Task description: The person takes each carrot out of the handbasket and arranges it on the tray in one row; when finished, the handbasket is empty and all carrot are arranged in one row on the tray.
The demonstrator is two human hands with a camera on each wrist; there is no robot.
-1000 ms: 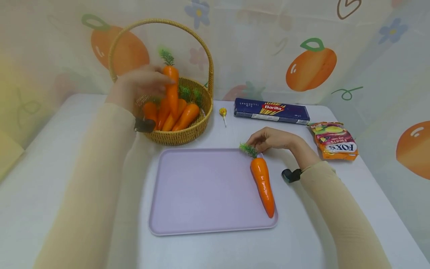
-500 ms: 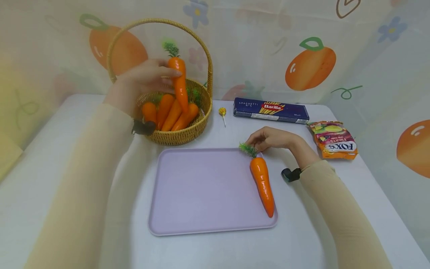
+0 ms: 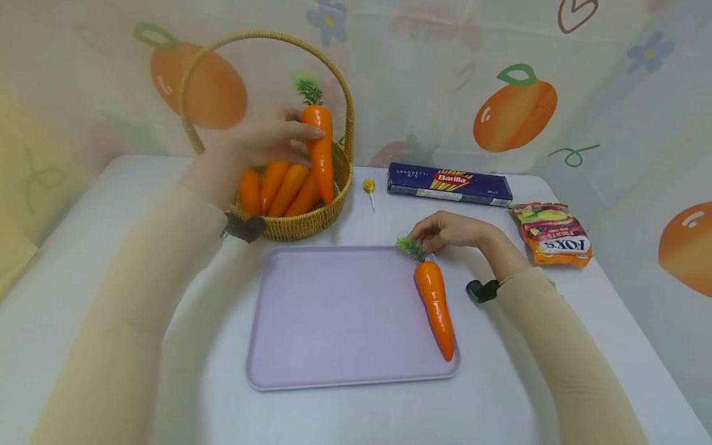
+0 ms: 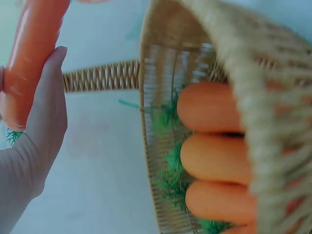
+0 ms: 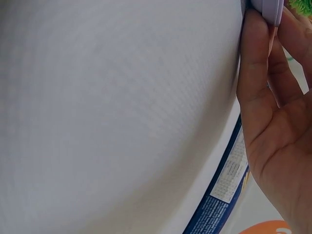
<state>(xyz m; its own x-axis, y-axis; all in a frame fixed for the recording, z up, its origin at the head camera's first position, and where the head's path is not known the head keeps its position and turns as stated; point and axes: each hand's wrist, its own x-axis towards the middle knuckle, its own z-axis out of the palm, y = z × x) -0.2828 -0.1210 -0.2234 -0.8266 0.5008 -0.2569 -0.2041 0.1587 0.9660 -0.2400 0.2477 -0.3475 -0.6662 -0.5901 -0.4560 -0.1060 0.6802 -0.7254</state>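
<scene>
My left hand (image 3: 269, 139) grips an orange carrot (image 3: 319, 148) with a leafy green top, holding it upright over the right side of the wicker basket (image 3: 295, 230). Several more carrots (image 3: 272, 185) lie in that basket; in the left wrist view their green tops (image 4: 173, 183) point toward the wall. The thumb side of the left hand lies along the held carrot (image 4: 34, 53). At the far right corner of the lilac tray (image 3: 350, 315), my right hand (image 3: 447, 230) pinches the rim (image 5: 272, 10). Another carrot (image 3: 435, 306) lies along the tray's right side, its leaves by the right fingertips.
A tall arched handle (image 3: 267, 34) rises over the basket. Behind the tray lie a lollipop (image 3: 369, 190) and a blue spaghetti box (image 3: 449, 184). A candy bag (image 3: 552, 235) sits at the right. A patterned curtain (image 3: 411, 74) stands along the back of the white table (image 3: 356, 415).
The carrot in my left hand has come up from the pile and moved right over the basket. My right hand and the carrot on the tray stay in place.
</scene>
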